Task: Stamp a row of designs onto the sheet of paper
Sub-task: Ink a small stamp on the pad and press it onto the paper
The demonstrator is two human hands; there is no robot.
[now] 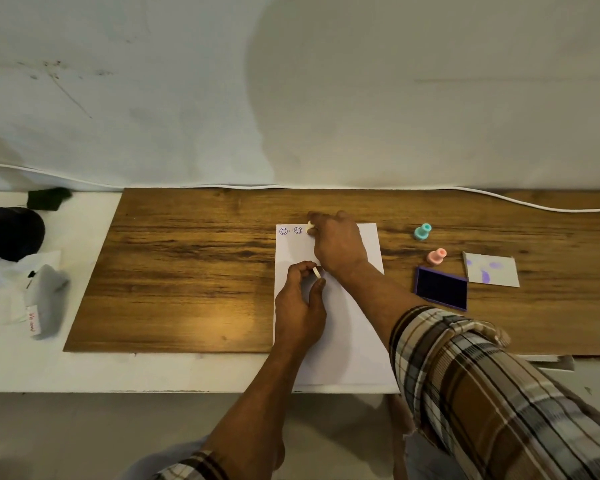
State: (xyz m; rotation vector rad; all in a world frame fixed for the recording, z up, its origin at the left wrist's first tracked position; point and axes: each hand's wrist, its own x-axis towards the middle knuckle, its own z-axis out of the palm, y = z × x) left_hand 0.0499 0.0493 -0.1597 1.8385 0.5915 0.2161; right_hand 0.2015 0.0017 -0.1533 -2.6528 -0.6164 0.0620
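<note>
A white sheet of paper (347, 327) lies on the wooden board (187, 271). Two purple smiley prints (290, 231) sit side by side at its top left corner. My right hand (336, 244) grips a small cream stamp (309, 226) and holds it down on the paper just right of the second print. My left hand (300, 303) rests on the paper lower down and pinches a small white cap (316, 272) between thumb and fingers. An open purple ink pad (441, 287) lies to the right of the sheet.
A teal stamp (422, 232) and a pink stamp (436, 256) stand right of the paper. The ink-stained lid (492, 269) lies beside the pad. A white cable (534, 205) runs along the wall. A dark object (7, 237) and a grey cloth (45, 292) sit at left.
</note>
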